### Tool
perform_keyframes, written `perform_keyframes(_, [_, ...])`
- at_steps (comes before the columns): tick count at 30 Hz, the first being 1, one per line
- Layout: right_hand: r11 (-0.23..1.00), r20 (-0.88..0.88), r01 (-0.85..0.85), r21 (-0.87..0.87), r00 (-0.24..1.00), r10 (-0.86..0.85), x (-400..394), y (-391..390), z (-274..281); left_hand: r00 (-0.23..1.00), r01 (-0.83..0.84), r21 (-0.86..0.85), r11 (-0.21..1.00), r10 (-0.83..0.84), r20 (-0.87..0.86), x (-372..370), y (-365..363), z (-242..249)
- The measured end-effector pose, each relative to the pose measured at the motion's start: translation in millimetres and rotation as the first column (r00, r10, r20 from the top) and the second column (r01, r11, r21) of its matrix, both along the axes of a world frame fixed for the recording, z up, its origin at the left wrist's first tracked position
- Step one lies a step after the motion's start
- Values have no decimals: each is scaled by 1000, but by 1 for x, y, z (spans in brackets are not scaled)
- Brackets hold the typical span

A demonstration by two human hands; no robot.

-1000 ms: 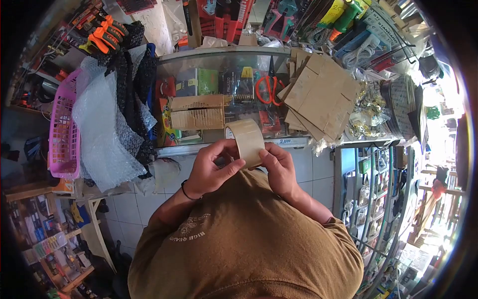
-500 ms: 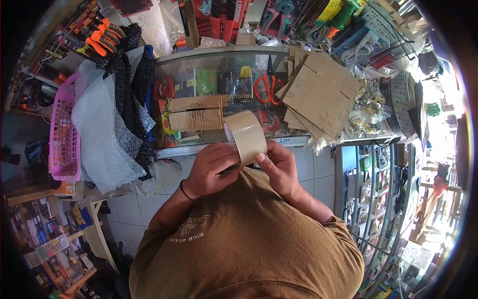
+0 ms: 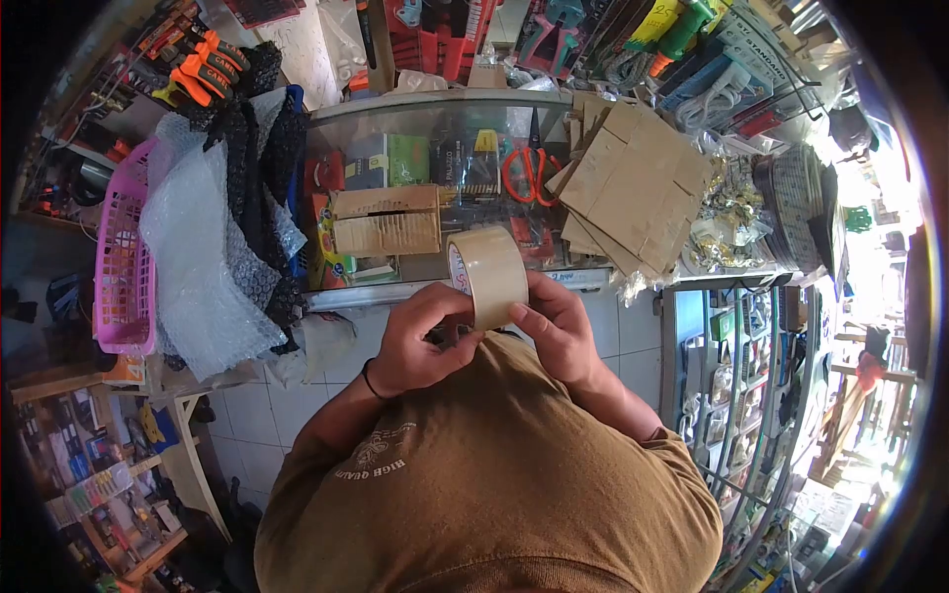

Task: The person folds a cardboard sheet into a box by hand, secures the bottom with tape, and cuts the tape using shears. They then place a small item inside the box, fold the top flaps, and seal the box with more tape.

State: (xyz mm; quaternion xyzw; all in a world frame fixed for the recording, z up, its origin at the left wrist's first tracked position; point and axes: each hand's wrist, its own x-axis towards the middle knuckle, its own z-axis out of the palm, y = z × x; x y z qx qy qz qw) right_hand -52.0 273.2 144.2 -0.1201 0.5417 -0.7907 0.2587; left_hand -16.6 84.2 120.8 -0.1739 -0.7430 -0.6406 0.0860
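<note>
Holding a wide roll of tan tape [image 3: 499,277] with two bare hands, a person in a brown T-shirt [image 3: 484,465] stands at a glass-topped counter [image 3: 341,300]. The tape is tilted, its open core turned towards the left, and it shows at the near edge of the glass. The left hand [image 3: 410,341], with a dark band [image 3: 370,380] at its wrist, is curled at the core side and lower edge, its fingers bent and the thumb a little apart from them. The right hand [image 3: 560,331] is clamped on the other side, thumb pressed on the smooth outer face; its other fingertips are partly hidden behind.

For a steady hold, light pressure from the right thumb should be enough, with the left fingers bearing the rim so that the roll can turn without slipping. Squeezing hard could bend the core, and the glossy face may slide under a flat thumb.

Beyond the tape lie an open carton [image 3: 386,235] and red-handled scissors [image 3: 535,156]. Cardboard sheets [image 3: 638,178] are stacked to the right, bubble wrap [image 3: 203,262] to the left.
</note>
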Motion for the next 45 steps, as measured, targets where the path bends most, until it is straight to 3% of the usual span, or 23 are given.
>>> perform_keyframes(16, [996,104,-5,-89,994,15,2,2,-7,1000,-20,39,999,19,10,4,7,7])
perform_keyframes(22, [993,172,51,-103,985,-33,5,-2,-6,988,-41,53,998,32,153,8,8,17])
perform_keyframes(27, [994,250,107,32,962,-112,5,-1,-12,980,-52,67,996,38,197,10,11,19])
perform_keyframes(34, [989,276,143,35,950,-147,5,-6,-7,973,-60,82,995,40,228,13,14,21])
perform_keyframes(45, [985,318,105,-139,947,-56,6,-3,-18,994,-100,-109,989,104,37,16,17,37])
